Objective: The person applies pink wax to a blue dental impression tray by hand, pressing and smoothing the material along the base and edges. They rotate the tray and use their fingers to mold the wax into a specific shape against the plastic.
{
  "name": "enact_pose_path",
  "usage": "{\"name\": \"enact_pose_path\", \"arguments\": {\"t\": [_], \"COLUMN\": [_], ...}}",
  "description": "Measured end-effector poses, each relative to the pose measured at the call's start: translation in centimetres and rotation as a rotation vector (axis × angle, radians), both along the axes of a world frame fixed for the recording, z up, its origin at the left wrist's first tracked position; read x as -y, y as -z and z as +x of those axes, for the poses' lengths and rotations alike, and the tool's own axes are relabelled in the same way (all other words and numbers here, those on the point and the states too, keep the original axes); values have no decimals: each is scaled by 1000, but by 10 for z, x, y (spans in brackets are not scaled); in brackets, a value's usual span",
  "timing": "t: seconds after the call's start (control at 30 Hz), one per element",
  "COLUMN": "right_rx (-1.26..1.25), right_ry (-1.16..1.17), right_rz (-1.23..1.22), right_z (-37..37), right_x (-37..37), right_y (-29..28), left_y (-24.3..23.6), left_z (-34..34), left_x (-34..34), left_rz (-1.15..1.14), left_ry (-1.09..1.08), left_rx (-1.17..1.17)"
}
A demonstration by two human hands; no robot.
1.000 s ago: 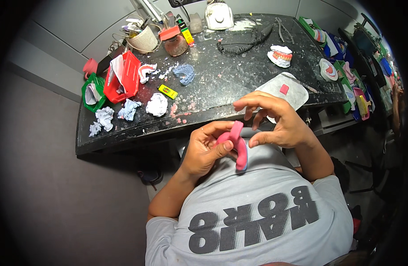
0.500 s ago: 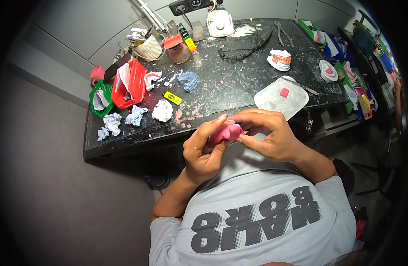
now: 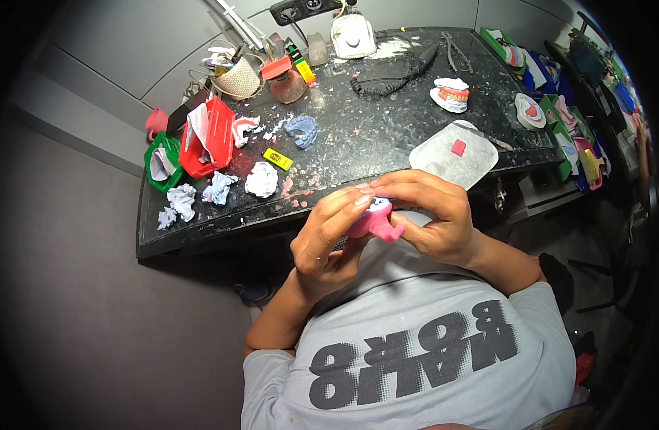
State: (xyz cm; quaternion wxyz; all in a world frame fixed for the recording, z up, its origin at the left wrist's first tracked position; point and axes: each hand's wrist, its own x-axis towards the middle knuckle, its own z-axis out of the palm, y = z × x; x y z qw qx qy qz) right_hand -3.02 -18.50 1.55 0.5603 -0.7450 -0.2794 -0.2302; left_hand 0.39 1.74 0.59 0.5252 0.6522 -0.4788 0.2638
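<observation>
In front of my chest, both hands hold a pink dental impression tray [image 3: 377, 226] with a short hooked tab at its lower right. A bluish-white dental cast [image 3: 377, 205] shows along the tray's upper side. My left hand [image 3: 324, 240] is closed around the left side, its thumb underneath. My right hand [image 3: 435, 218] grips the right side, fingertips meeting the left ones over the top. Just beyond, a pale rounded sheet [image 3: 444, 163] lies at the table's front edge with a small reddish-pink piece [image 3: 458, 147] on it.
On the black table [image 3: 344, 154] lie crumpled papers [image 3: 262, 179], a yellow lighter [image 3: 278, 159], a blue dental cast [image 3: 301, 132] and a red bin [image 3: 216, 129]. Denture models [image 3: 450, 96] and pliers [image 3: 456, 52] are farther right. Green bins [image 3: 563, 122] stand beyond the right edge.
The pink tray has turned in my hands, so its hooked tab now points down and right and the bluish-white cast shows. My fingers have shifted over the top.
</observation>
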Motion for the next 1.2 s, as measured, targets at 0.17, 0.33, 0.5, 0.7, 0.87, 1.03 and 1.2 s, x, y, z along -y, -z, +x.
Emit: {"name": "enact_pose_path", "arguments": {"t": [0.17, 0.33, 0.5, 0.7, 0.87, 1.03, 1.2], "right_rx": [178, 234, 244, 229, 201, 178, 182], "right_ry": [61, 75, 71, 62, 50, -5, -20], "right_rz": [-83, -105, -107, -115, -162, -243, -281], "right_z": [1, -1, 1, 0, -1, -7, -10], "right_x": [4, 4, 6, 5, 9, 13, 14], "right_y": [-2, -5, -4, -8, -16, -30, -35], "left_y": [-3, -2, -6, -4, 7, 12, 15], "left_z": [0, 0, -1, 0, -1, -4, -4], "left_x": [-2, -3, -3, -3, -5, -2, -2], "left_rz": [4, -2, 33, 13, -67, -174, -187], "left_ry": [-20, -37, -49, -11, 109, 228, 217], "left_rx": [-41, -59, -43, -76, -272, -413, -429]}}
